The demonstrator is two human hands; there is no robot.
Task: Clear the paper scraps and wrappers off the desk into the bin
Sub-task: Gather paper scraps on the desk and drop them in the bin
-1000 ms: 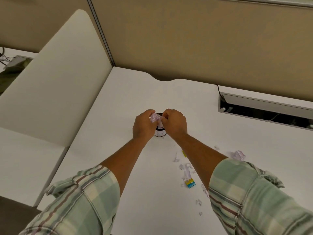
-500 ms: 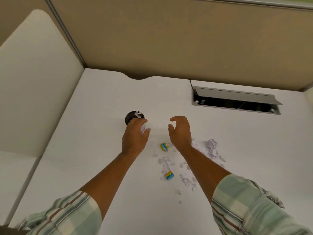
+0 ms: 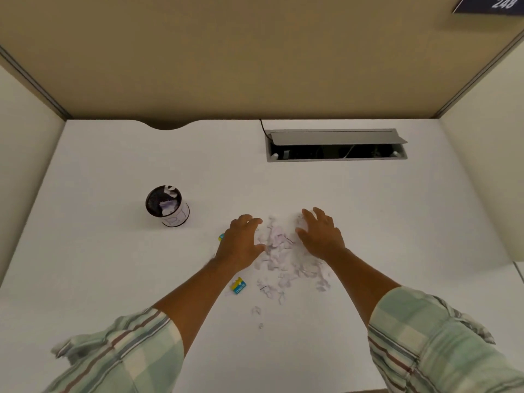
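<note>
Head view: the left hand (image 3: 241,245) and right hand (image 3: 320,236) are laid on the white tabletop (image 3: 113,265), fingers spread and holding nothing, on either side of the paper scraps (image 3: 279,251). A blue-yellow wrapper (image 3: 239,287) is seen near the left forearm, and the black mesh bin (image 3: 166,205), with paper inside, is placed well to the left.

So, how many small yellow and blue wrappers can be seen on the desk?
2. One wrapper lies beside the left forearm; another peeks out at the left hand, mostly hidden. More may lie under the hands or scraps.
</note>
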